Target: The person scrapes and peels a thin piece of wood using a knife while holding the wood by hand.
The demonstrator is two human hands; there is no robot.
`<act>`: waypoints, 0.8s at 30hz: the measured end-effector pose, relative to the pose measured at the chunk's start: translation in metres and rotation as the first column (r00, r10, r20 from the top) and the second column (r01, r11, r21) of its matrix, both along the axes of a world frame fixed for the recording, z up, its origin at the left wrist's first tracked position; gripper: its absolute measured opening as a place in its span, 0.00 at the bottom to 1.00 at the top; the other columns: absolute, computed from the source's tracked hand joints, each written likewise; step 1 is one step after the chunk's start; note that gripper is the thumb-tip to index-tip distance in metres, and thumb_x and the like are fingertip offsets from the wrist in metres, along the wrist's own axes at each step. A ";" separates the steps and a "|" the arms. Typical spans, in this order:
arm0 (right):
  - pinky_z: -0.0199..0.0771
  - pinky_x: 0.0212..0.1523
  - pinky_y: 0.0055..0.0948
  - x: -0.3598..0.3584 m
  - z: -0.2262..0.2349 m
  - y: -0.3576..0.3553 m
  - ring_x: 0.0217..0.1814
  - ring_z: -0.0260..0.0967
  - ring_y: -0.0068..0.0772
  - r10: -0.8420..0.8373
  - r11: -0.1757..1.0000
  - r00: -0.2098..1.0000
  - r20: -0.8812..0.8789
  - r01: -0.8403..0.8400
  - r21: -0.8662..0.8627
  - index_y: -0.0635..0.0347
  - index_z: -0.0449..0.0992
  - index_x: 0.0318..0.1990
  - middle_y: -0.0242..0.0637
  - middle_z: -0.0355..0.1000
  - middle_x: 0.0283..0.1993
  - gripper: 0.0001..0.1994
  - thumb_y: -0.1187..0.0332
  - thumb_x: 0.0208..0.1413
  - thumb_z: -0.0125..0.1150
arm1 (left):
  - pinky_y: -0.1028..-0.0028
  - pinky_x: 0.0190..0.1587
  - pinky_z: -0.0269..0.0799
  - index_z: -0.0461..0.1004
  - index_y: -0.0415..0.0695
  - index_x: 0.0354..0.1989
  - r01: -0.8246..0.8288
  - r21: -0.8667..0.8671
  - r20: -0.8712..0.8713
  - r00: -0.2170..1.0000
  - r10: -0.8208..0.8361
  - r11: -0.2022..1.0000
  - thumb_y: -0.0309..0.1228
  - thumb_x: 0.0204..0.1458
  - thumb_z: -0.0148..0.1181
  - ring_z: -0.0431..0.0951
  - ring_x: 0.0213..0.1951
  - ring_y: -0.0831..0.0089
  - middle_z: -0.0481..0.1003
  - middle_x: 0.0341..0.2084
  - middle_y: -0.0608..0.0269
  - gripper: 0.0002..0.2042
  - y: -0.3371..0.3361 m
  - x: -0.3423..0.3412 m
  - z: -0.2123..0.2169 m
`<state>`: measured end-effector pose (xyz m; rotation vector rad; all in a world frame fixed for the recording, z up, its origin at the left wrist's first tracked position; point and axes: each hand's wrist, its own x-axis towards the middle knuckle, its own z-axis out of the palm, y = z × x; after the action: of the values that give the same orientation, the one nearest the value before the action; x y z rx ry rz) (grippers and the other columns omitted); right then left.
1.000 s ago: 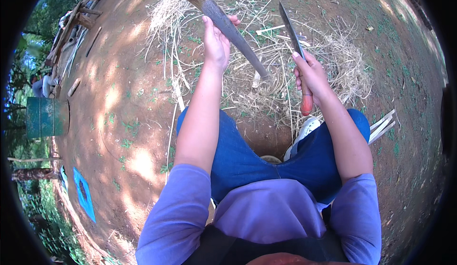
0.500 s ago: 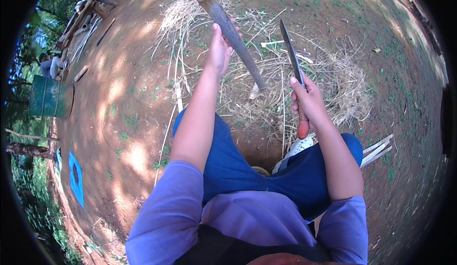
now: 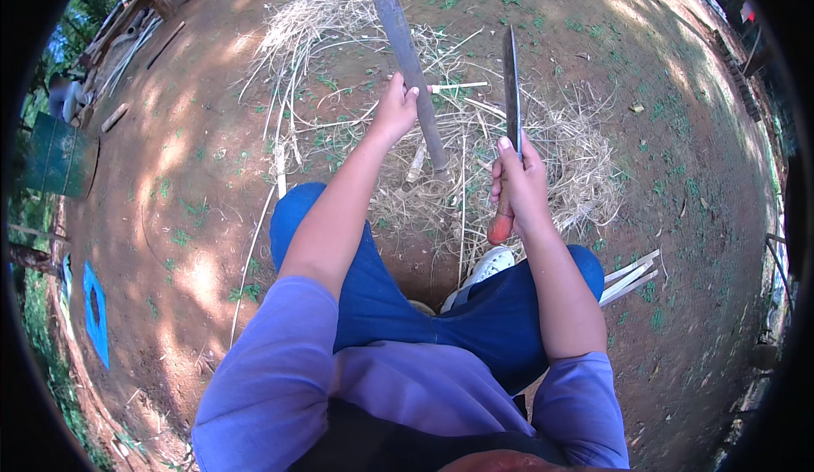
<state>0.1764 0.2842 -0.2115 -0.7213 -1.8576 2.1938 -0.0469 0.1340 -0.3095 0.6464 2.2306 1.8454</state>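
My left hand (image 3: 395, 114) is closed around a long grey-brown bamboo piece (image 3: 395, 27). Its lower end hangs over the shavings, and its upper end runs out past the top of the view. In my right hand (image 3: 523, 186) is a machete (image 3: 511, 82), gripped by its reddish wooden handle with the dark blade pointing up and away. A gap separates blade and bamboo. Below and around both hands lies a heap of pale bamboo shavings (image 3: 585, 163) on the ground.
My bent knees in blue trousers (image 3: 314, 218) frame the near ground. Pale split strips (image 3: 632, 277) lie beside my right knee. Further left are a green drum (image 3: 58, 157), a blue flat piece (image 3: 95, 324) and a short log (image 3: 114, 117). A person (image 3: 66, 97) sits behind the drum.
The bamboo has swung more upright and its lower end has shifted left. The machete blade also stands straighter. The whole view has turned slightly to the right.
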 end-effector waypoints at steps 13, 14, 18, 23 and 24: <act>0.68 0.22 0.15 0.005 0.013 -0.011 0.22 0.68 0.11 -0.008 0.966 0.934 -0.358 0.100 0.240 0.65 0.66 0.69 0.31 0.78 0.32 0.28 0.70 0.63 0.66 | 0.55 0.64 0.56 0.76 0.54 0.55 -0.206 -0.519 -0.630 0.748 -0.208 0.829 0.32 0.63 0.54 0.77 0.47 0.61 0.82 0.34 0.61 0.13 -0.031 0.027 0.078; 0.68 0.22 0.16 0.001 0.010 -0.011 0.22 0.67 0.11 -0.021 0.964 0.941 -0.338 0.108 0.242 0.64 0.66 0.69 0.29 0.77 0.29 0.29 0.70 0.62 0.67 | 0.54 0.65 0.55 0.78 0.53 0.53 -0.221 -0.570 -0.640 0.723 -0.260 0.791 0.35 0.62 0.56 0.77 0.47 0.62 0.82 0.34 0.62 0.12 -0.032 0.029 0.079; 0.67 0.21 0.18 -0.018 -0.017 -0.003 0.19 0.66 0.12 -0.055 0.953 0.971 -0.234 0.121 0.278 0.65 0.67 0.69 0.24 0.72 0.24 0.31 0.67 0.59 0.70 | 0.49 0.67 0.53 0.83 0.52 0.43 -0.200 -0.748 -0.579 0.662 -0.476 0.633 0.43 0.56 0.66 0.78 0.46 0.63 0.82 0.30 0.64 0.12 -0.036 0.046 0.106; 0.68 0.19 0.21 -0.033 -0.068 0.003 0.18 0.68 0.15 0.042 0.957 0.996 0.075 -0.062 0.283 0.67 0.74 0.62 0.26 0.72 0.23 0.30 0.63 0.54 0.74 | 0.45 0.70 0.49 0.85 0.53 0.38 -0.130 -0.805 -0.526 0.607 -0.596 0.579 0.47 0.48 0.72 0.79 0.45 0.65 0.81 0.26 0.66 0.15 -0.037 0.059 0.107; 0.69 0.18 0.21 -0.032 -0.069 -0.001 0.18 0.69 0.15 0.073 0.952 0.990 0.123 -0.105 0.286 0.68 0.74 0.62 0.26 0.72 0.23 0.29 0.63 0.54 0.74 | 0.44 0.70 0.49 0.85 0.53 0.38 -0.128 -0.799 -0.532 0.605 -0.592 0.588 0.47 0.48 0.73 0.79 0.45 0.65 0.81 0.25 0.66 0.14 -0.039 0.059 0.106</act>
<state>0.1444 0.2833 -0.2807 -0.7248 -2.2478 1.8993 0.0122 0.0952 -0.2038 1.6448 2.8107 0.2012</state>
